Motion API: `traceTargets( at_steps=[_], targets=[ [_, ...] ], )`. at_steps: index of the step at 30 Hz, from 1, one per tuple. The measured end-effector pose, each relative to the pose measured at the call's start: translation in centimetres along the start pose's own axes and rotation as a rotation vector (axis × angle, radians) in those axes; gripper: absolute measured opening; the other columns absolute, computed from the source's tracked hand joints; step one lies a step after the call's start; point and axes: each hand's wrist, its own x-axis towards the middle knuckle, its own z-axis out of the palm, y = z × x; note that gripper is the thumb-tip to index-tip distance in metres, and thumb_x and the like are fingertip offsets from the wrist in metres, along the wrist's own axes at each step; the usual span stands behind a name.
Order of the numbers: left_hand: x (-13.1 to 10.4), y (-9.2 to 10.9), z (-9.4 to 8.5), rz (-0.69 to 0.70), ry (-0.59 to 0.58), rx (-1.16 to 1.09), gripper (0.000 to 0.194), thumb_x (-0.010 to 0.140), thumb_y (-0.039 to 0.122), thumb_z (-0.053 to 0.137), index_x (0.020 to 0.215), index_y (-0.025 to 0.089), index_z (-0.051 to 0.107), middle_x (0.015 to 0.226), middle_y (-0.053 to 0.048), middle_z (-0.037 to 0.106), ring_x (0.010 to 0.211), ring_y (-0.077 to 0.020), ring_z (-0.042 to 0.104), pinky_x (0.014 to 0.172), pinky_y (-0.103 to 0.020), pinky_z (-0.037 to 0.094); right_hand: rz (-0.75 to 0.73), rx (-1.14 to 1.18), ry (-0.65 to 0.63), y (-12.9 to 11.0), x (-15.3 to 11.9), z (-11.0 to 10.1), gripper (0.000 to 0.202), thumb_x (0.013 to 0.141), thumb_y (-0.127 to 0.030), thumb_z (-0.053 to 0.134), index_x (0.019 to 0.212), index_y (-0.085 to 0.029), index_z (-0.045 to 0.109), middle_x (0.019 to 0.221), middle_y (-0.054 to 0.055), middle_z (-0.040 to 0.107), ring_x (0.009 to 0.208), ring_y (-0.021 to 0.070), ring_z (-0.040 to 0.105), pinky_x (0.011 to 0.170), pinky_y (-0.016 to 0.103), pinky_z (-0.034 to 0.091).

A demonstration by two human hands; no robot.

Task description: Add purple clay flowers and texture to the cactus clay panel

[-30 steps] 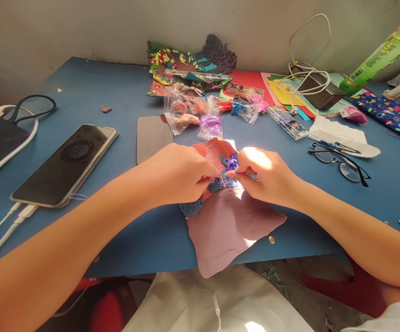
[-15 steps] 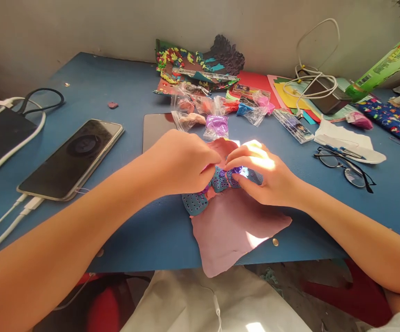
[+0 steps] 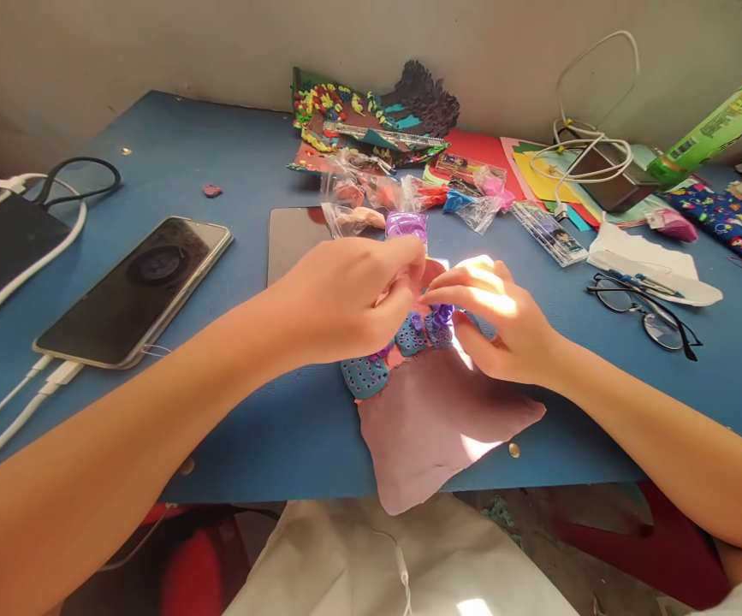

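A flat mauve modelling-clay sheet (image 3: 435, 428) lies at the table's front edge, its lower tip over the edge. Across its upper part run blue clay pieces (image 3: 365, 376) dotted with small holes, with purple clay rosettes (image 3: 442, 316) on them. Above them shows some pink clay (image 3: 433, 272). My left hand (image 3: 364, 295) is closed in a pinch over this upper part; whatever lies between its fingertips is hidden. Opposite it, my right hand (image 3: 495, 321) has its fingers stretched out over the clay, near a purple rosette, with the thumb apart.
Behind the hands lie bagged clay lumps (image 3: 358, 218), a dark tablet-like slab (image 3: 293, 244) and a decorated clay piece (image 3: 371, 120). A charging phone (image 3: 133, 291) sits at left. Eyeglasses (image 3: 644, 312), a ruler-like clear strip (image 3: 549, 233) and coiled white cable (image 3: 592, 158) are at right.
My left hand has shifted slightly right, toward my right hand, and turned at the wrist. More of the purple rosettes shows between the hands. My right hand has barely moved.
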Motion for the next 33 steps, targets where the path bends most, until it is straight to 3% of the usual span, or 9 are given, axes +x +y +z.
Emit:
traceTargets(
  at_steps=[7,11,15,18,20,23,26,30,33],
  targets=[
    [-0.1,0.0,1.1,0.007,-0.056,-0.535,0.026,0.097,0.023,0.031,0.113,0.021,0.051,0.092,-0.004,0.065,0.076,-0.0126,0.060,0.064,-0.025,0.047,0.125,-0.088,0.224,-0.7,0.2,-0.3,0.011,0.089,-0.029,0.058,0.098,-0.025,0.065,0.096,0.006,0.069,0.090,0.0225,0.064,0.082,0.042,0.048],
    [-0.2,0.3,1.9,0.082,-0.138,-0.721,0.033,0.099,0.025,0.031,0.128,0.024,0.047,0.117,-0.006,0.062,0.104,-0.0154,0.059,0.082,-0.026,0.050,0.096,-0.187,0.258,-1.1,0.0,-0.7,0.012,0.089,-0.034,0.062,0.098,-0.029,0.066,0.098,0.005,0.069,0.088,0.0212,0.064,0.080,0.040,0.048],
    [-0.5,1.1,2.0,0.149,-0.203,-0.806,0.036,0.100,0.029,0.030,0.133,0.025,0.046,0.123,-0.005,0.061,0.107,-0.0180,0.059,0.083,-0.026,0.050,-0.024,-0.193,0.311,-1.6,-0.4,-0.9,0.014,0.088,-0.029,0.063,0.102,-0.030,0.066,0.096,0.003,0.070,0.082,0.0189,0.064,0.077,0.037,0.048],
    [-0.8,1.6,1.7,0.163,-0.183,-0.742,0.033,0.100,0.029,0.031,0.124,0.023,0.053,0.115,-0.004,0.064,0.098,-0.0169,0.061,0.077,-0.026,0.051,-0.072,-0.153,0.341,-2.3,-0.4,-1.0,0.015,0.086,-0.019,0.065,0.098,-0.029,0.066,0.091,0.002,0.070,0.077,0.0169,0.065,0.072,0.035,0.049],
    [-1.0,1.8,1.5,0.170,-0.151,-0.654,0.029,0.099,0.026,0.032,0.107,0.020,0.059,0.097,-0.003,0.068,0.083,-0.0139,0.062,0.068,-0.024,0.050,-0.060,-0.129,0.371,-2.6,-0.3,-1.1,0.015,0.085,-0.016,0.065,0.094,-0.028,0.065,0.088,0.001,0.070,0.074,0.0160,0.064,0.070,0.034,0.049],
    [-1.1,1.9,1.5,0.189,-0.081,-0.520,0.026,0.096,0.019,0.035,0.082,0.018,0.057,0.075,0.000,0.066,0.066,-0.0101,0.059,0.056,-0.020,0.045,-0.052,-0.088,0.392,-2.8,-0.2,-1.0,0.012,0.086,-0.015,0.061,0.089,-0.027,0.063,0.082,0.001,0.067,0.071,0.0162,0.062,0.068,0.035,0.049],
    [-1.0,1.9,1.4,0.192,-0.053,-0.480,0.027,0.094,0.015,0.036,0.074,0.019,0.053,0.068,0.003,0.065,0.058,-0.0080,0.057,0.053,-0.019,0.044,-0.040,0.065,0.351,-2.4,-0.2,-0.6,0.008,0.091,-0.017,0.051,0.089,-0.024,0.056,0.078,0.003,0.060,0.073,0.0173,0.058,0.065,0.035,0.048],
    [-0.3,1.4,0.6,0.056,0.104,-0.444,0.032,0.095,0.016,0.035,0.065,0.019,0.046,0.058,0.003,0.055,0.050,-0.0073,0.051,0.050,-0.022,0.040,0.012,0.359,0.479,-1.3,0.0,-0.4,0.018,0.097,-0.021,0.038,0.081,-0.022,0.047,0.068,-0.001,0.044,0.063,0.0136,0.047,0.056,0.030,0.043],
    [0.2,0.9,-0.1,-0.071,0.270,-0.256,0.038,0.096,0.019,0.033,0.058,0.020,0.038,0.054,0.002,0.048,0.051,-0.0090,0.046,0.052,-0.026,0.035,0.016,0.250,0.452,-0.5,0.1,-0.6,0.021,0.097,-0.022,0.041,0.079,-0.021,0.049,0.065,-0.002,0.047,0.060,0.0122,0.049,0.055,0.029,0.040]
  ],
)
